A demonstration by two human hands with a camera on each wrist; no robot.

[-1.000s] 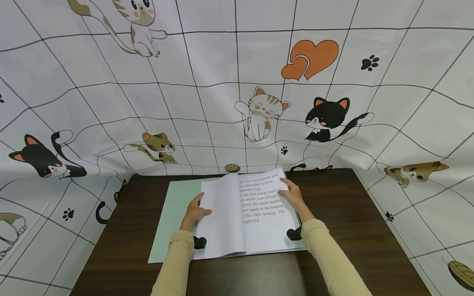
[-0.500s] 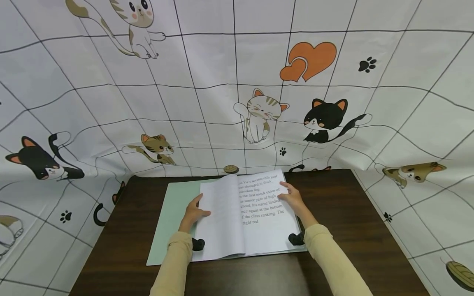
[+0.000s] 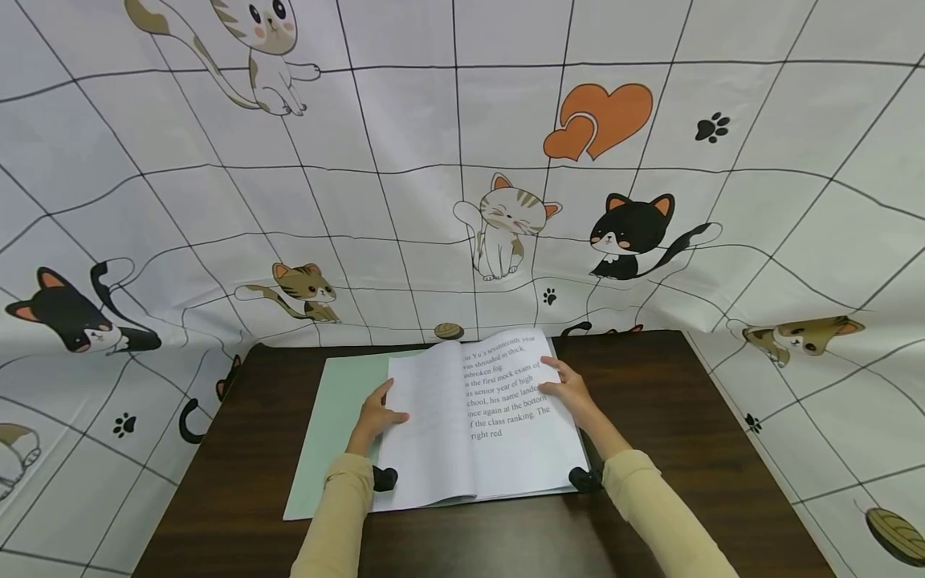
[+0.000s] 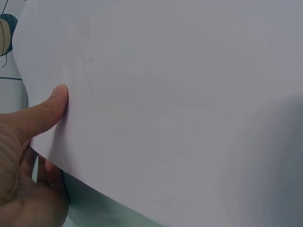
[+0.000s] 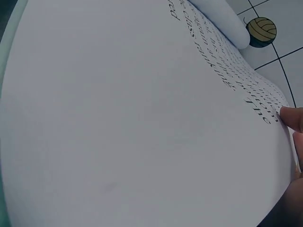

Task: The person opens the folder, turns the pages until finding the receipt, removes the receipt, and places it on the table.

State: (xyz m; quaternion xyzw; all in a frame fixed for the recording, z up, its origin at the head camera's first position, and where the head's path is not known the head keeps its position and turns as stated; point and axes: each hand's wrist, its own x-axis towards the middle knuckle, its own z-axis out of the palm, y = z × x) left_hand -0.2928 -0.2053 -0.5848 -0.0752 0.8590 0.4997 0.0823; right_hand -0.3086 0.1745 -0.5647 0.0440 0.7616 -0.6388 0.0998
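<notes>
A booklet lies open on the desk, its left page (image 3: 426, 433) blank and its right page (image 3: 523, 457) printed with several lines of large text. My left hand (image 3: 376, 415) holds the left page's outer edge; in the left wrist view the thumb (image 4: 54, 104) lies on top and the other fingers go underneath. At the opposite edge, my right hand (image 3: 573, 393) pinches the right page between thumb and fingers, and the paper bows there. In the right wrist view only part of that hand (image 5: 293, 119) shows, beside the curved text.
A pale green cover (image 3: 318, 449) extends out under the left page. Beneath everything is a dark brown wooden desk (image 3: 665, 417). A white cloth with cat drawings (image 3: 405, 120) hangs behind and at both sides. Black wrist cameras (image 3: 385, 479) sit at the sleeves.
The right page's upper edge has drawn slightly left, baring a strip behind it. My right wrist has shifted a little right and towards me. The left hand keeps its place on the left page.
</notes>
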